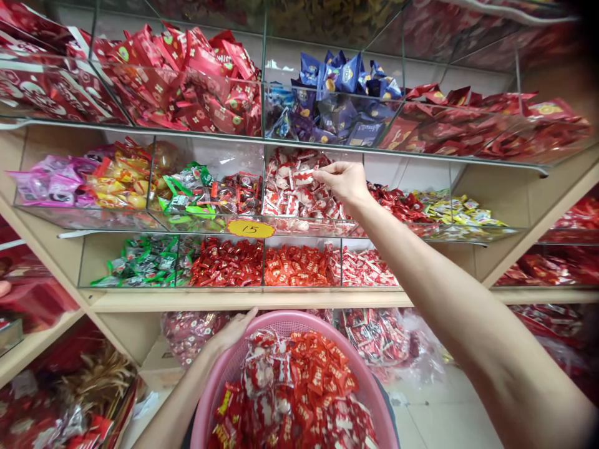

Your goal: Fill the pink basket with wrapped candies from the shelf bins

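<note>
We wear nothing on the arms that show; the right forearm is bare from the wrist to beyond the elbow, slim and smooth, widening toward the upper arm, whose outline blurs at the picture's edge; the left forearm is bare too, and narrows to a slender wrist; our right grip and left grip are bare, with slim fingers; beside our lap runs a dark strip, too little of it visible to tell whether it is clothing.
</note>
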A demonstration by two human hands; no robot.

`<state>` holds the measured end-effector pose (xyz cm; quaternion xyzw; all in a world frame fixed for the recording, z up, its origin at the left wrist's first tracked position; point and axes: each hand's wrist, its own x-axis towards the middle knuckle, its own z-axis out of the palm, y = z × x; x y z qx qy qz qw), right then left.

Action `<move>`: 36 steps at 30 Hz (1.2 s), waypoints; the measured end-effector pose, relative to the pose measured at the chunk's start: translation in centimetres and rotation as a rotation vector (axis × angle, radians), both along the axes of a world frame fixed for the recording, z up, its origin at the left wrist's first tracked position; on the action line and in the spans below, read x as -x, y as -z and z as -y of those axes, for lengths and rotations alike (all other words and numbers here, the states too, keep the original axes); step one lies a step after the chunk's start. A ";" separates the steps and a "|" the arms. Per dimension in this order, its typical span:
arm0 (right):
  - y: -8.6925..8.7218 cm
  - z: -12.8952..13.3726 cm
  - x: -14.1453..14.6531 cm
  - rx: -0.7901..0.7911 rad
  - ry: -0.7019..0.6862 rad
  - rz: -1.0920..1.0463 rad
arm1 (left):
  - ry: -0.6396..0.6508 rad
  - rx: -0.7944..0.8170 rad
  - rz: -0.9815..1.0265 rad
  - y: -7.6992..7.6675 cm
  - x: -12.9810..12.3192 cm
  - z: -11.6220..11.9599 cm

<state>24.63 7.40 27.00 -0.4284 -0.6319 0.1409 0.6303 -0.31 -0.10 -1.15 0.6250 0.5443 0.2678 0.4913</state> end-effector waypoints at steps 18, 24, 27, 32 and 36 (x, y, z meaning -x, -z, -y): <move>1.8 0.6 -0.2 0.064 -0.109 -0.072 | 0.033 0.032 -0.039 -0.2 -0.1 0.0; 1.5 1.0 -1.0 0.005 -0.127 -0.126 | 0.015 0.021 -0.061 -0.3 -0.1 -0.1; 1.4 2.7 -1.5 -0.014 -0.150 -0.132 | -0.003 0.013 -0.066 -0.1 -0.1 -0.1; 3.9 7.9 -1.6 0.166 -0.309 -0.002 | 0.074 0.033 0.023 0.7 0.1 -0.3; 10.5 10.3 -1.2 0.489 -0.656 0.265 | 0.084 0.062 0.062 1.1 0.2 -0.4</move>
